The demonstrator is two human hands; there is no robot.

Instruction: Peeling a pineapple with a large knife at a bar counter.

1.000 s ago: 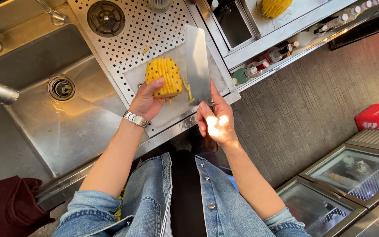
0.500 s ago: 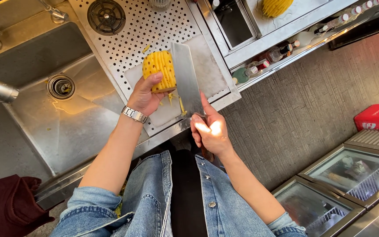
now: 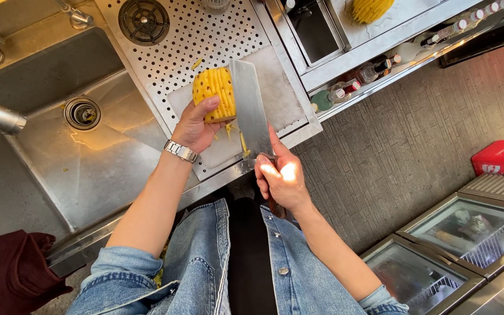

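Left hand [image 3: 196,125] gripping peeled pineapple [image 3: 214,93]; right hand [image 3: 281,181] closed on cleaver [image 3: 251,108]. Risk of slipping on juice, blade nicking nearby fingers.

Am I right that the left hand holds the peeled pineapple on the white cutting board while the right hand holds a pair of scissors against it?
Not quite: the head view shows the right hand holding a cleaver, not scissors. The left hand does hold the pineapple on the cutting board.
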